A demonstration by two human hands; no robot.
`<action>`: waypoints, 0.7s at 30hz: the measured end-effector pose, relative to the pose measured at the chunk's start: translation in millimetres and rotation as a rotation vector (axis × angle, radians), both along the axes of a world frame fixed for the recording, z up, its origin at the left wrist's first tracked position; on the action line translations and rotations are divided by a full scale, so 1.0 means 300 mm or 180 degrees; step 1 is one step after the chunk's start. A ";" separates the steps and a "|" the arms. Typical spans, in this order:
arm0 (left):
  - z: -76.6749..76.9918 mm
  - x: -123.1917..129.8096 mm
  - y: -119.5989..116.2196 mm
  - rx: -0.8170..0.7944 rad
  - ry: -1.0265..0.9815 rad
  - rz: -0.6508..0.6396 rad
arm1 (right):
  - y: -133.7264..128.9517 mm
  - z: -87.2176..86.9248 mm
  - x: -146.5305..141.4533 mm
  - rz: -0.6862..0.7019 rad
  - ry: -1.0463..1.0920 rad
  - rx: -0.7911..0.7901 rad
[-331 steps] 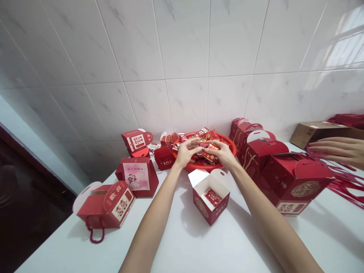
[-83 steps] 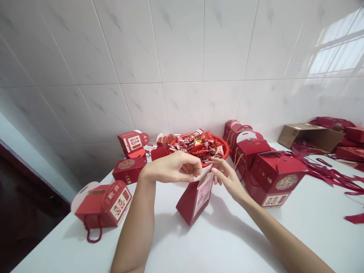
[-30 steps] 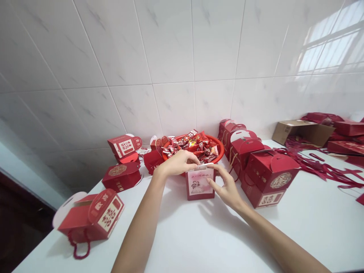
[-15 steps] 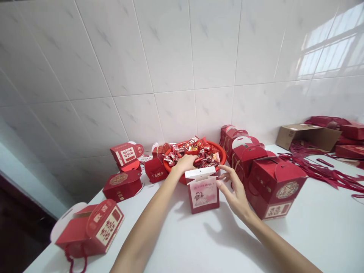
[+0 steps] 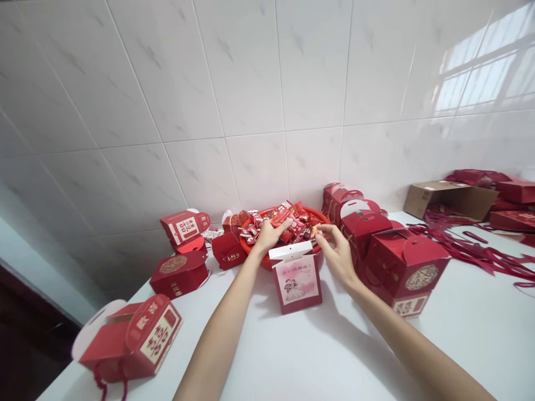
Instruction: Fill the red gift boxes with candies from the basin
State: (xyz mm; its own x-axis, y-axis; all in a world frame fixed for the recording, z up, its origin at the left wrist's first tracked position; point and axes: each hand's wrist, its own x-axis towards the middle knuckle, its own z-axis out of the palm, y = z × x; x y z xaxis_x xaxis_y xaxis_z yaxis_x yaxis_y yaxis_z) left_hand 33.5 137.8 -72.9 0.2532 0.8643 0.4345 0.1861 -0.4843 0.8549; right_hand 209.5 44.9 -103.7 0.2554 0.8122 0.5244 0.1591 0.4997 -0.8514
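- The corded box (image 5: 125, 341) sits on the white worktop (image 5: 254, 362), to the left of the basin and nearer the viewer, its rounded flaps raised.
- The patterned box (image 5: 178, 274) lies left of the basin, with a gold circle on top.
- The labelled box (image 5: 184, 225) rests tilted, farther back to the left of the basin.
- The small red box (image 5: 228, 252) stands just beside the basin's left side.
- The left hand (image 5: 267, 236) reaches over the basin, its thumb and fingers narrowed on a red packet (image 5: 293, 227).
- The basin (image 5: 268, 263) is red and heaped with wrapped sweets (image 5: 251, 231).
- The picture box (image 5: 298, 285) stands upright in front of the basin, its white top flap raised.
- The right hand (image 5: 339, 259), at the basin's right rim, pinches a small yellowish sweet (image 5: 315, 230).
- The row of boxes (image 5: 357, 223) runs right of the basin.
- The stacked boxes (image 5: 407, 273) stand farther right of the basin and nearer the viewer.
- The cardboard box (image 5: 422, 201) lies well right of the basin, near red ribbons (image 5: 463, 245).
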 end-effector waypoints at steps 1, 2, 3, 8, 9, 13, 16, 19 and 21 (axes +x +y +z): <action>0.000 0.000 -0.003 -0.0024 -0.0087 -0.0036 | 0.035 0.018 -0.008 0.0055 0.0013 -0.0024; 0.000 -0.001 -0.005 -0.0051 -0.0159 -0.0068 | 0.071 0.033 -0.017 0.0147 0.0029 -0.0065; -0.001 -0.003 -0.006 -0.0079 -0.0215 -0.0094 | 0.105 0.046 -0.028 0.0271 0.0050 -0.0125; -0.007 -0.012 0.004 -0.0264 -0.0382 -0.0030 | 0.209 0.074 -0.077 0.1181 0.0206 -0.0578; -0.008 -0.012 0.007 -0.0275 -0.0440 -0.0001 | 0.214 0.074 -0.081 0.1319 0.0286 -0.0643; -0.012 -0.010 0.017 -0.0291 -0.0693 0.0005 | 0.213 0.063 -0.082 0.1465 0.0790 -0.0732; -0.017 -0.014 0.024 -0.0357 -0.0765 0.0054 | 0.221 0.053 -0.076 0.1220 0.1340 -0.0577; -0.021 -0.021 0.036 -0.0326 -0.0682 0.0203 | 0.240 0.047 -0.068 0.0884 0.1930 -0.0371; -0.024 -0.023 0.043 -0.0269 -0.0491 0.0282 | 0.250 0.047 -0.062 0.0730 0.2243 -0.0275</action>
State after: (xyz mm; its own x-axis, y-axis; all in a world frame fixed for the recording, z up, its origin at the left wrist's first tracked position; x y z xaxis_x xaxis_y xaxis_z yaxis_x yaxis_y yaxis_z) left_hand 26.6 150.8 -80.0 0.1105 0.9153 0.3874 0.0884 -0.3973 0.9134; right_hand 191.0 120.0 -89.7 0.3267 0.9165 0.2309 -0.5392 0.3814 -0.7509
